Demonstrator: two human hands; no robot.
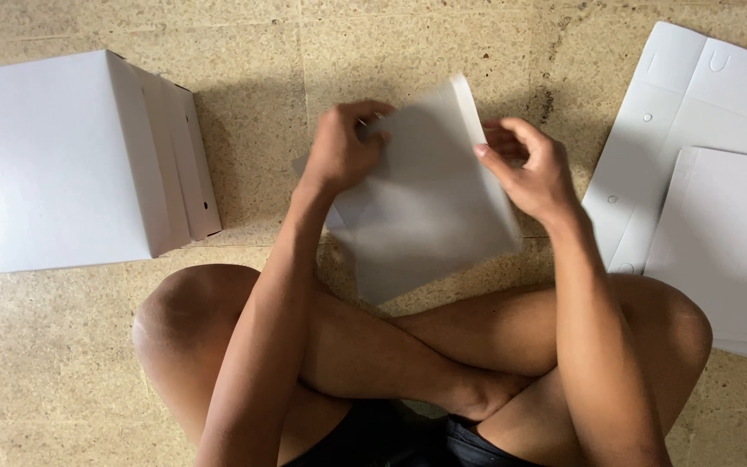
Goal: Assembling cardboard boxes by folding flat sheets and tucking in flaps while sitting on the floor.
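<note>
Nearest the lens we see our crossed bare legs (373,346), knees spread to either side, resting on a speckled tan tile floor (45,380). Above the legs we hold a flat white cardboard sheet (430,207), tilted slightly and raised off the floor in front of us. Our left hand (339,147) grips the sheet's upper left corner, fingers curled over the top edge and thumb behind, so the grasp is firm. Our right hand (533,169) meets the sheet's right edge near its upper corner; the fingers are bent and the fingertips touch the edge, though we cannot tell whether they pinch it or merely rest against it. A narrow folded flap (469,108) runs along the sheet's right side, just beside the right fingertips.

To our left, well apart from the hands, lies a stack of folded white boxes (62,164), its layered edges fanned toward us. To our right, a pile of unfolded white cardboard blanks (711,173) lies flat on the floor, showing small punched holes and slots, with its near corner just beside our right knee.
</note>
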